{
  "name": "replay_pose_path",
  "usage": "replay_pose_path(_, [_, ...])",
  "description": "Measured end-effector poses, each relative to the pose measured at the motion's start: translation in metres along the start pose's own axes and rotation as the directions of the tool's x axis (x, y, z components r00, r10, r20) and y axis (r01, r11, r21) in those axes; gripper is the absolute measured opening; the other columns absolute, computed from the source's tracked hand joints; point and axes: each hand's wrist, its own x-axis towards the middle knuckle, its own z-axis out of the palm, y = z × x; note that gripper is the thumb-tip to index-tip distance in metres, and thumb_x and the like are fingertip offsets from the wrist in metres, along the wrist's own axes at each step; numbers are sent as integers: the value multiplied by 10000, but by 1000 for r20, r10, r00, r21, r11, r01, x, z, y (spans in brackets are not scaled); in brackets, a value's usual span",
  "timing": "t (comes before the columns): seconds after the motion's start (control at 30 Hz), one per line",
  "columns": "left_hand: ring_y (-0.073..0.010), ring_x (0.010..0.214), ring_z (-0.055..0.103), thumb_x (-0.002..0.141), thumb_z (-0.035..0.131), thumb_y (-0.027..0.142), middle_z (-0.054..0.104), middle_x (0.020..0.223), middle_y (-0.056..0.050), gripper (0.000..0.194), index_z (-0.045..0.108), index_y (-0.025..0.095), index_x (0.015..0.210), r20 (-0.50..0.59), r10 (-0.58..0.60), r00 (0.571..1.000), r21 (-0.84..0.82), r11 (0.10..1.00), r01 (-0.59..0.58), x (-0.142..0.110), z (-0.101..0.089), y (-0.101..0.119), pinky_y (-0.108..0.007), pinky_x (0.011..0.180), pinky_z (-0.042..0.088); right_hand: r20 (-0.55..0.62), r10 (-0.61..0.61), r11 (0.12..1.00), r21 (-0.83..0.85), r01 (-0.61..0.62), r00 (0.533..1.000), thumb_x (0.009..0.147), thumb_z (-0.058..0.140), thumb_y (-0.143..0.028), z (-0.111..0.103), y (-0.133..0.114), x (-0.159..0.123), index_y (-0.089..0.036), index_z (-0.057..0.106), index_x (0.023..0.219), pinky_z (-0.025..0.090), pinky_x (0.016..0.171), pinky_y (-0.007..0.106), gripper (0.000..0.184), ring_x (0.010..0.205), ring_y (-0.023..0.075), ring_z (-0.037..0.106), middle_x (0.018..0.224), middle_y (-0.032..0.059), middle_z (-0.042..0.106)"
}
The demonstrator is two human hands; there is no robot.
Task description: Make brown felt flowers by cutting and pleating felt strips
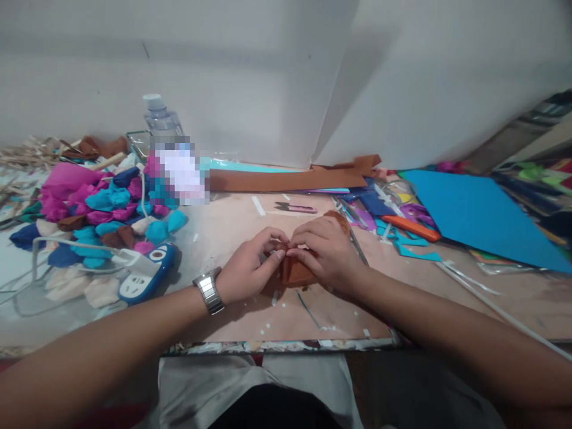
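Both my hands meet at the middle of the table over a small brown piece of material [295, 271]. My left hand [250, 265], with a metal watch [208, 291] on its wrist, pinches the piece's upper left edge with curled fingers. My right hand [324, 247] lies over the piece's right side, fingers bent and pressed onto it. The fingertips of the two hands touch above it. Much of the brown piece is hidden under my right hand.
A heap of pink, blue and brown crumpled pieces [89, 208] lies at the left by a power strip [143, 274] and a water bottle [161, 119]. Small snips [295, 207], a brown strip [286, 179], an orange knife [411, 228] and a blue sheet [473, 214] lie behind and right.
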Motion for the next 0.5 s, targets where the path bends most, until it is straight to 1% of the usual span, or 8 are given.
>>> replay_pose_path(0.1, [-210,1031,700,1062,533,332,717,1103,-60,166,602,243,1184,-1,11,1000,65,998,-11,-1,-1,1,-354,944,545,9,2,1000,-6,-2,1000,1034,665,-351,0,0,0,-223,691,976,398,926,448,143,982,250,655,1025,55,764])
replay_pose_path(0.2, [-211,1017,685,1074,509,350,707,1091,-57,176,604,240,1173,-8,10,1000,71,997,-9,-1,-2,1,-352,932,535,10,9,1000,-3,-9,1000,1037,660,-362,0,-1,0,-223,682,990,395,940,449,149,983,249,658,1028,55,763])
replay_pose_path(0.4, [-178,967,672,1074,526,360,683,1056,-44,175,595,217,1148,-45,-32,998,-66,997,29,1,-1,2,-304,880,521,25,38,999,33,-39,999,1022,673,-388,-3,-6,0,-230,684,1069,398,973,463,165,1015,256,658,1069,63,758])
replay_pose_path(0.5, [-163,952,670,1070,538,348,680,1045,-43,162,593,205,1123,-54,-38,998,-131,991,30,1,0,4,-281,858,510,36,52,997,46,-54,998,1012,678,-339,-4,-7,0,-235,679,1094,389,996,467,132,1026,252,664,1075,57,757])
